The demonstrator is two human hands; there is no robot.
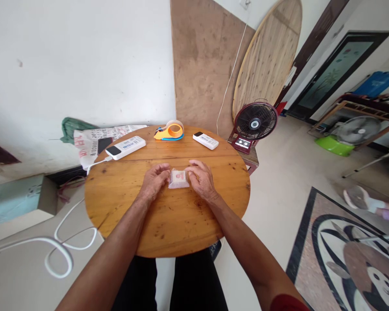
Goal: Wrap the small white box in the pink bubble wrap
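Note:
A small square package in clear, wrinkled wrapping lies on the round wooden table, with a red mark showing on its top. My left hand is at its left side, fingers curled and thumb tip against the edge. On the opposite side, my right hand has its thumb and bent fingers at the package's right edge. Both hands grip it by the sides, low on the tabletop. Exactly how the fingertips press on the wrapping is too small to make out.
An orange tape dispenser stands behind the package. White devices with dark ends lie left and right of it; a white cable runs from the left one. A black fan stands beyond the table's right edge.

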